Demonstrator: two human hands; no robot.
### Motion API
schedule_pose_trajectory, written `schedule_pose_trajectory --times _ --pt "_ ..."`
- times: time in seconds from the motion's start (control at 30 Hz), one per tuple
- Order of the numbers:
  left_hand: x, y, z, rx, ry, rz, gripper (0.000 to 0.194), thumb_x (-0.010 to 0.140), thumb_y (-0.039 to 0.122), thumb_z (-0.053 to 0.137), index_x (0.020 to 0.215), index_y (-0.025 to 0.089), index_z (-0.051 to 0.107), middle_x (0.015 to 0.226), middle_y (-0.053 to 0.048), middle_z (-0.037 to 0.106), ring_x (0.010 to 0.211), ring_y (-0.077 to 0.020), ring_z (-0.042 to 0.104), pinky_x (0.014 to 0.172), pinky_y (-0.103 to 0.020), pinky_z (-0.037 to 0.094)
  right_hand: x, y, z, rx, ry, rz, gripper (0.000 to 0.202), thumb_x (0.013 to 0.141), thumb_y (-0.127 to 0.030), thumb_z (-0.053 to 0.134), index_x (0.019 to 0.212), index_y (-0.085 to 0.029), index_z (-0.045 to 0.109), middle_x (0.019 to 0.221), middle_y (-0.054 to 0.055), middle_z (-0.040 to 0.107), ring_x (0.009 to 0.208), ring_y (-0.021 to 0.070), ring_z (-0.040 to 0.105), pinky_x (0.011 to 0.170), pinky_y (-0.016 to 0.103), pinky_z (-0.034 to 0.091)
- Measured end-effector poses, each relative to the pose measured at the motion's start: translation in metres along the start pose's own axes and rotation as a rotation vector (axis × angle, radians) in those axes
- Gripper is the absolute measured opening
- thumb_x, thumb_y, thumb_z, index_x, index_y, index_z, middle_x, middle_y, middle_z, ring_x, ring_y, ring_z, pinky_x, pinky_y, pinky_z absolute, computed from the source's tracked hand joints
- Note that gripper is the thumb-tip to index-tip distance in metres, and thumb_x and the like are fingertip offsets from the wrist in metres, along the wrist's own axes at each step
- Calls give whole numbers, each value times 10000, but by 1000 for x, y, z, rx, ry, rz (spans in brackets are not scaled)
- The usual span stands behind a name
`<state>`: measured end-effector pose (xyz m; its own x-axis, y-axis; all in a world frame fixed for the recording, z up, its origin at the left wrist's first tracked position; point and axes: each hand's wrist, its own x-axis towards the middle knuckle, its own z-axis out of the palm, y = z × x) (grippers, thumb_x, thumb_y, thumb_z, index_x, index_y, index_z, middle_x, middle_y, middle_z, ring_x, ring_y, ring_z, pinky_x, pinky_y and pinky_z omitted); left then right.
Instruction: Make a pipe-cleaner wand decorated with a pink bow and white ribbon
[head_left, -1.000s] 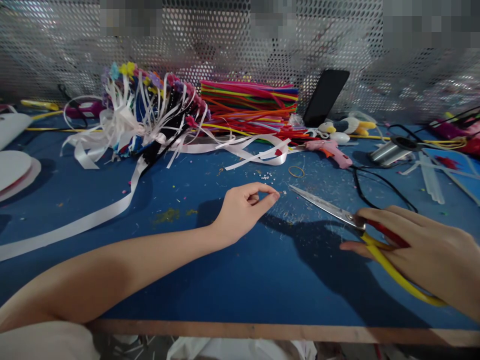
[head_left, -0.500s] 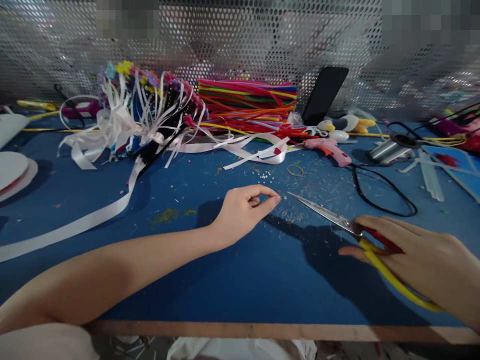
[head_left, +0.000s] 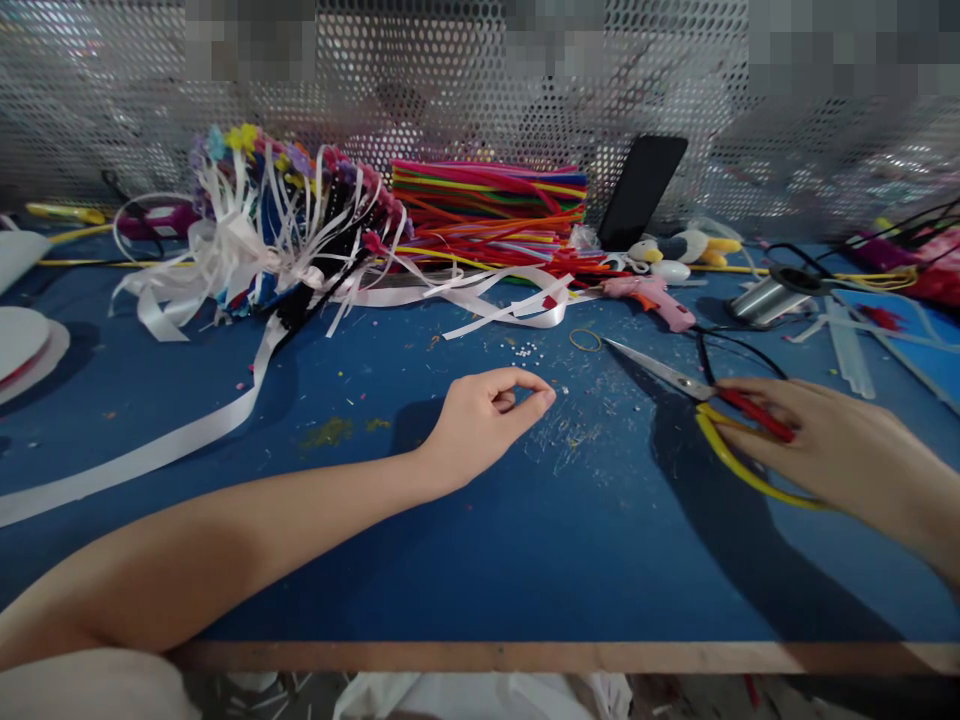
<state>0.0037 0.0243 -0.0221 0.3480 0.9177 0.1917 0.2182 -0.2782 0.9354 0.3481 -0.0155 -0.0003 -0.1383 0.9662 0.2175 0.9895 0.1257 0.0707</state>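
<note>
Thumb and index finger of my left hand [head_left: 487, 420] are pinched together over the blue table; whatever lies between the fingertips is too small to make out. My right hand [head_left: 817, 430] grips scissors [head_left: 667, 372] with one red and one yellow handle. The blades look closed, and their tips point left and away from me, near a tan rubber band [head_left: 585, 340]. Tiny white beads [head_left: 523, 352] lie scattered just beyond my left fingertips. Fine clear clippings [head_left: 577, 432] are strewn on the table between my two hands.
A bundle of white ribbons and flowers [head_left: 255, 240] stands at the back left, beside colourful pipe cleaners [head_left: 487, 200]. A black phone [head_left: 643, 190] leans on the perforated metal wall. A pink glue gun [head_left: 651, 300] and a wire spool [head_left: 776, 295] lie at the right.
My right hand and the scissors have moved away from me, and the blade tips have shifted farther from my left fingertips. My left hand keeps its pinch, nearly in place.
</note>
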Motion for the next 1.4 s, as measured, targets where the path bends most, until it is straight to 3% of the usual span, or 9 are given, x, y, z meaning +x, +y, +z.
schedule_pose_trajectory --times 0.07,0.17,0.2,0.3,0.37,0.47,0.7,1.1,1.4 --pt "0 0 0 -8 -5 -3 255 889 419 629 903 190 741 537 67 302 497 -89 277 489 -254 248 7 -4 -3 -10 -21 -33 440 942 -469 490 1215 -165 656 1090 150 702 958 267 675 817 360 511" --pt "1 0 1 -30 4 -11 264 883 430 638 900 187 740 548 63 307 506 -90 277 489 -253 247 15 -30 -15 27 136 19 456 939 -498 472 1130 -149 695 1115 165 685 1033 311 645 910 441 489" --pt "1 -1 1 -36 13 -14 263 879 431 645 897 185 739 552 62 308 511 -90 278 491 -252 247 17 -43 -20 95 166 54 433 922 -510 502 1081 -168 715 1069 146 702 972 295 658 873 438 501" --pt "1 -2 2 -39 35 -15 261 868 430 660 889 182 739 559 62 303 521 -90 276 495 -251 244 23 -87 -31 470 25 134 256 877 -439 627 1016 -259 745 932 38 748 778 196 682 691 325 520" --pt "1 -2 3 -30 41 -8 259 867 427 661 879 181 740 558 64 295 521 -90 266 497 -253 237 29 -112 -32 619 27 42 268 824 -456 700 1001 -263 753 887 26 750 716 187 672 611 302 506" --pt "1 -2 3 -19 37 -1 247 869 409 658 882 177 739 553 68 297 522 -89 259 499 -252 229 39 -133 -26 680 46 -136 306 807 -443 742 1058 -269 743 995 37 748 807 200 677 678 322 527" --pt "3 3 2 17 -52 5 209 894 357 625 869 178 729 580 50 479 510 -80 322 493 -241 247 46 -127 -3 792 187 -288 254 819 -371 756 1056 -279 735 937 32 724 940 230 651 917 441 501" --pt "3 2 4 51 -89 21 197 906 345 621 883 183 729 540 61 444 488 -77 304 490 -244 233 40 -125 5 769 219 -352 96 863 -268 711 955 -282 733 847 22 705 896 222 611 864 434 505" --pt "4 0 4 63 -101 17 209 912 352 610 900 188 738 676 25 592 504 -73 326 500 -246 257 39 -125 10 763 228 -313 157 857 -269 706 1010 -291 735 884 27 717 904 231 627 835 424 516"
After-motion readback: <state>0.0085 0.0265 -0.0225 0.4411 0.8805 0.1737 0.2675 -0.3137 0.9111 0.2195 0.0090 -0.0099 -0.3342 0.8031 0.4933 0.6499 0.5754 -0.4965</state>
